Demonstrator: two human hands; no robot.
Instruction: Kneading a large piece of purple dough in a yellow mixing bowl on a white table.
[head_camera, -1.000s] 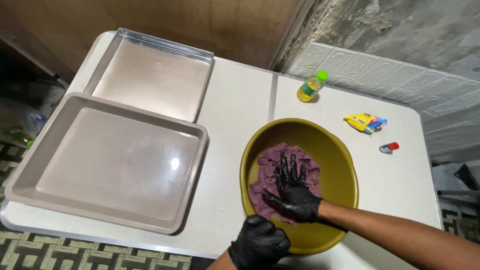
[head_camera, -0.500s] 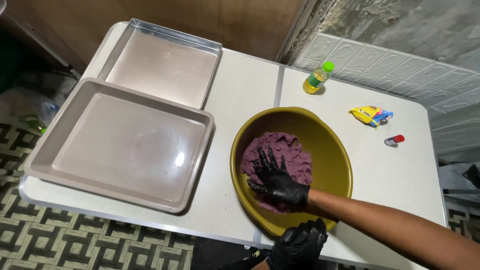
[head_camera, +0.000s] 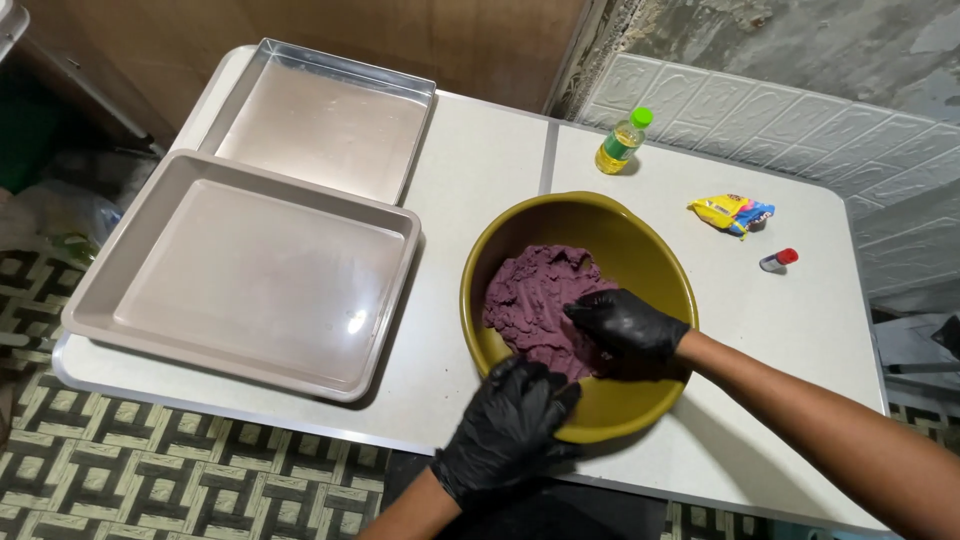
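Observation:
A round olive-yellow bowl (head_camera: 640, 235) sits on the white table and holds a lump of purple dough (head_camera: 535, 295). My right hand (head_camera: 628, 328), in a black glove, is down inside the bowl with its fingers curled into the near side of the dough. My left hand (head_camera: 510, 425), also black-gloved, grips the bowl's near rim from outside, fingers over the edge.
Two empty rectangular trays lie left of the bowl, a beige one (head_camera: 245, 270) near and a metal one (head_camera: 325, 115) behind it. A small oil bottle with a green cap (head_camera: 622, 142), a yellow packet (head_camera: 732, 213) and a tiny red-capped vial (head_camera: 778, 260) lie beyond the bowl. The table edge (head_camera: 250, 405) runs along the patterned floor.
My right hand's spread fingers have closed into the dough. My left hand has come up from below the table edge and taken the bowl's near rim.

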